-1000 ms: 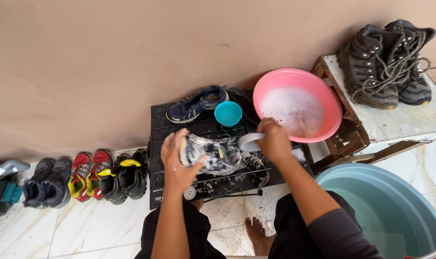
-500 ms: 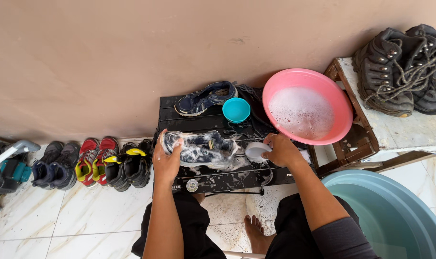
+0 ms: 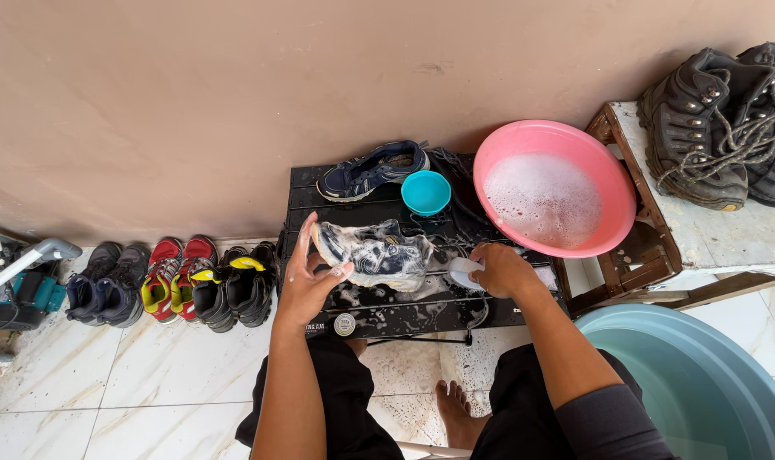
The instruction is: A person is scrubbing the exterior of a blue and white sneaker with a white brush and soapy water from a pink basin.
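Observation:
My left hand (image 3: 307,281) grips the toe end of a soapy dark sneaker (image 3: 379,254), holding it on its side over a low black slatted table (image 3: 319,183). My right hand (image 3: 500,271) is closed around a white brush (image 3: 464,271) at the sneaker's heel end. Foam covers the sneaker and wets the table beneath it. A second navy sneaker (image 3: 372,169) lies at the table's back edge beside a small teal cup (image 3: 426,192). A pink basin (image 3: 553,187) of sudsy water rests at the table's right end.
A row of shoes (image 3: 170,281) lines the wall at left. Two heavy dark boots (image 3: 728,128) sit on a white wooden stool (image 3: 711,230) at right. A large teal tub (image 3: 703,383) stands at lower right. My bare foot (image 3: 456,413) rests on the wet tile floor.
My right hand with the brush has moved down from the pink basin to the sneaker's heel end. The left hand has kept hold of the sneaker and turned it slightly.

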